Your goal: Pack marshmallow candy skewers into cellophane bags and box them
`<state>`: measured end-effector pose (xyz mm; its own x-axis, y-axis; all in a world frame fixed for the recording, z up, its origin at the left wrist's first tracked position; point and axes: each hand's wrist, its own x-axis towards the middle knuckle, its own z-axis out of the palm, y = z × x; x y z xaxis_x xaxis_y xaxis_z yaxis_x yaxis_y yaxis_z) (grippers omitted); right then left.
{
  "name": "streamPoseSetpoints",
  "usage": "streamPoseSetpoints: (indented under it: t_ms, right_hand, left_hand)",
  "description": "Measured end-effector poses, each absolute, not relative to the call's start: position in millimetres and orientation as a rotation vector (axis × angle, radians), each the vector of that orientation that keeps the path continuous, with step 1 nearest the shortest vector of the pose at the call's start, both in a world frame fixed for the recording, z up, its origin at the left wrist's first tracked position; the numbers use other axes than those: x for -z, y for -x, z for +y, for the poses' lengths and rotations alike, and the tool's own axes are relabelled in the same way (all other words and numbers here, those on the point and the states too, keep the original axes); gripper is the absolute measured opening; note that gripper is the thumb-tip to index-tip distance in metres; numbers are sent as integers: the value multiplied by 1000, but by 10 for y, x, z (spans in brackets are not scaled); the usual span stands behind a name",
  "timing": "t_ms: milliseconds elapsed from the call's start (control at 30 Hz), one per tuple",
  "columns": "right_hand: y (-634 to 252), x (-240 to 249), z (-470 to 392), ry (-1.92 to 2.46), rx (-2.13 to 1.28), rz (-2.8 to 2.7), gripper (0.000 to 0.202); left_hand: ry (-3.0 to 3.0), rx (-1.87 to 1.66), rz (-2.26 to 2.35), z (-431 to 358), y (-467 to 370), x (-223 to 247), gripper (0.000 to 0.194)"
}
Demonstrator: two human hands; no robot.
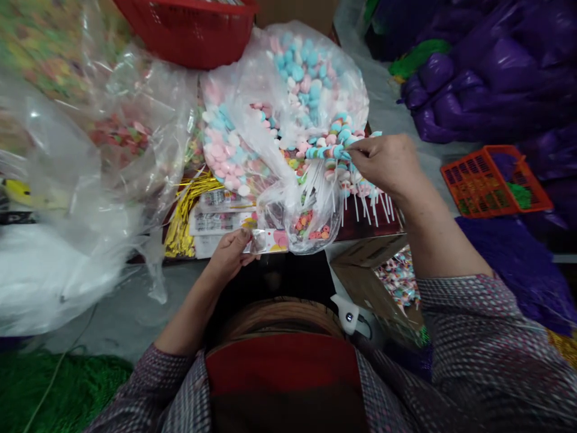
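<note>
Table (384, 230) cluttered; pastel skewer (327, 152) juts leftward from right grip (383, 159).

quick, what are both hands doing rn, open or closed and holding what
Left hand: closed, holding a clear printed packet.
Right hand: closed, pinching a skewer of colored pieces.

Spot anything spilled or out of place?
One thing: a crumpled clear plastic bag droops untidily past the front edge of the dark red table, left of the shiny gold strips. Nothing looks clearly spilled.
</note>
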<state>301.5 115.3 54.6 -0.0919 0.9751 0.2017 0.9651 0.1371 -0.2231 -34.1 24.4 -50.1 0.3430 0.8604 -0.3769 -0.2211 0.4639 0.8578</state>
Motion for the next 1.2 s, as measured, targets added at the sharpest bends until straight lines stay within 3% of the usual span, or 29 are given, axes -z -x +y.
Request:
streamPoseSetpoints:
  t_ms: [567, 800, 1000, 1200]
  right_hand:
    - [-2436, -949, 1675, 2363, 90, -2378, 22]
    - [-2428, -987, 1811, 2316, 203, -2397, 23]
    - [-2343, -1023, 1808, 2309, 51, -2379, 17]
    - [-2384, -951, 2036, 2128, -214, -2307, 27]
  left_hand:
    - [-800, -793, 915, 219, 369, 509, 62]
    - [-777, -774, 903, 210, 388, 550, 61]
    - [-761, -773, 872, 210, 403, 576, 62]
    - [-745, -757, 881, 211, 401, 582, 60]
